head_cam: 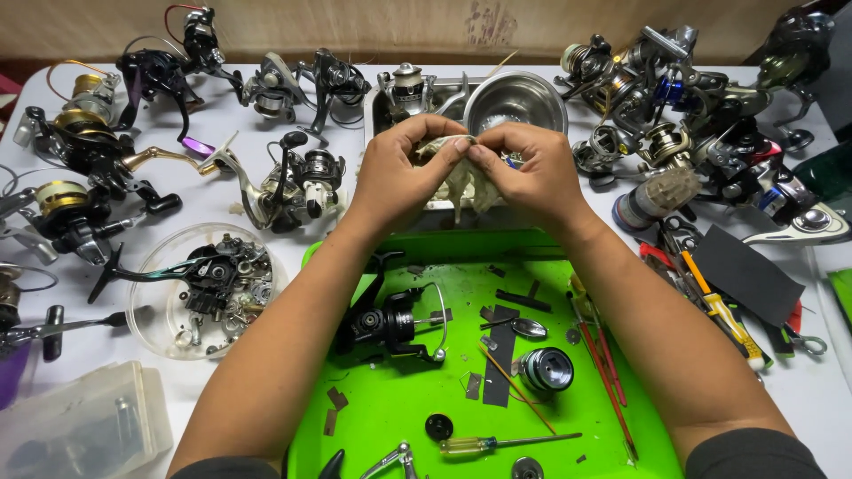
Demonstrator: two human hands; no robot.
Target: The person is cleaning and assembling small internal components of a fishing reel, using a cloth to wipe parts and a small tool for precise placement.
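Head view: a white bench [266, 191] seen from above, crowded with fishing reels and tools.
Left hand [395, 173]: raised over the far edge of the green tray [399, 417], fingers [444, 146] pinched together on a pale crumpled cloth [461, 182].
Right hand [532, 173]: just beside the left, fingers [484, 151] likewise clamped on the cloth's top edge; the fingertips of both hands nearly meet.
Cloth: hangs between the two hands, in front of a steel bowl [515, 99].
Tray contents: a black spinning reel [390, 324] at left, a spool [548, 368] at right, a yellow-handled screwdriver [506, 442] near the front edge, small dark parts scattered about.
Left of tray: a clear dish of reel parts [209, 288].
Far bench: many assembled reels [674, 98], left and right.
Right of tray: hand tools [719, 306] and a dark sheet [745, 270].
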